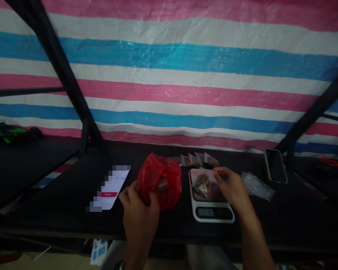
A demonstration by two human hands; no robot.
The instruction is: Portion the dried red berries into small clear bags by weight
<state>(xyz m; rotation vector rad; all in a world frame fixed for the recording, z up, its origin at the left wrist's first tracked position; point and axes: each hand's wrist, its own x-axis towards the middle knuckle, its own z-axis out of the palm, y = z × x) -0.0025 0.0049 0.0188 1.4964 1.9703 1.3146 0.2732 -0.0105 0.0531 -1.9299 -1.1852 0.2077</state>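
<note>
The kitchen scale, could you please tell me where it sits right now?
In the head view, the kitchen scale sits right of centre on the black table, between the red bag and the phone.

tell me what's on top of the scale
A small clear bag of brown bits lies on the scale. The right hand rests over the platform's right side, hiding what lies under it. The display is too dim to read.

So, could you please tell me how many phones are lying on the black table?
2: one phone lit, left of the red bag; another dark phone far right near the frame post.
</note>
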